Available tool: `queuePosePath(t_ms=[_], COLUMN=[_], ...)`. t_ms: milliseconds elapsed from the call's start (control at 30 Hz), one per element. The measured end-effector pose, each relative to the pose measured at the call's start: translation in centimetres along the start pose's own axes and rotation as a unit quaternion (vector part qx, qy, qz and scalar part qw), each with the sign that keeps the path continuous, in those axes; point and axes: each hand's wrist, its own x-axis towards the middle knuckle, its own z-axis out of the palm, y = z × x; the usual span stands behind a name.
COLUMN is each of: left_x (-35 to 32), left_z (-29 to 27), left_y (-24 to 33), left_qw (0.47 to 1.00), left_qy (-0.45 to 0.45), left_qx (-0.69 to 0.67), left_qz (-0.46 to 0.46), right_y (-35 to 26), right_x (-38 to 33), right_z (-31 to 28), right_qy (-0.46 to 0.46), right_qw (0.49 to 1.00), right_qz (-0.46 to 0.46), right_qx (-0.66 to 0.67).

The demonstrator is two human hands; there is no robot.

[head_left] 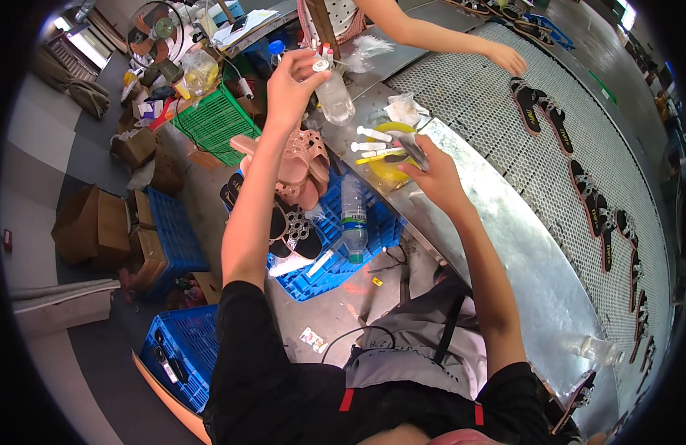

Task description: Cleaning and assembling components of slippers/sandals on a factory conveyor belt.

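Hands worked over a metal worktop (499, 245) beside a perforated conveyor belt (506, 111) that carried dark sandals (532, 104). The left hand (291, 85) was raised, its fingers (313, 61) pinching the white cap end of a clear plastic bottle (334, 96), which hung tilted above the worktop's far end. The right hand (436, 174) reached over a yellow dish (387, 167), its fingers pressed around a small grey object (416, 148) at the dish's edge; what it was could not be told. White syringes (373, 135) lay across the dish. Another person's hand (506, 58) rested on the belt. Below, pink sandals (302, 159) sat on a blue crate (335, 252) with an upright bottle (353, 215)
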Motion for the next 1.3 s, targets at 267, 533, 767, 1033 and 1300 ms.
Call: queuePosePath(t_ms=[267, 533, 767, 1033, 1300], left_x=[1.7, 2.5, 3.2, 5.0, 6.5], left_z=[2.7, 3.6, 2.5, 2.6, 3.6], left_y=[-4.3, -4.5, -4.8, -5.7, -8.8], left_qw=[0.998, 0.988, 0.976, 0.975, 0.966], left_qy=[0.004, -0.011, -0.015, 0.000, -0.041], left_qx=[0.052, 0.147, 0.181, 0.198, 0.238], left_qz=[-0.019, 0.052, 0.123, 0.096, 0.095], right_y=[-0.2, 1.7, 3.0, 5.9, 5.1], right_x=[-3.0, -2.7, 1.4, 6.1, -0.5], right_z=[-0.5, 2.0, 3.6, 4.4, 3.1], right_qy=[0.064, 0.009, -0.006, 0.014, 0.153], right_qw=[0.992, 0.978, 0.981, 0.976, 0.973], right_qz=[0.069, -0.001, -0.073, -0.147, -0.124], right_qx=[-0.084, -0.209, -0.182, -0.162, -0.120])
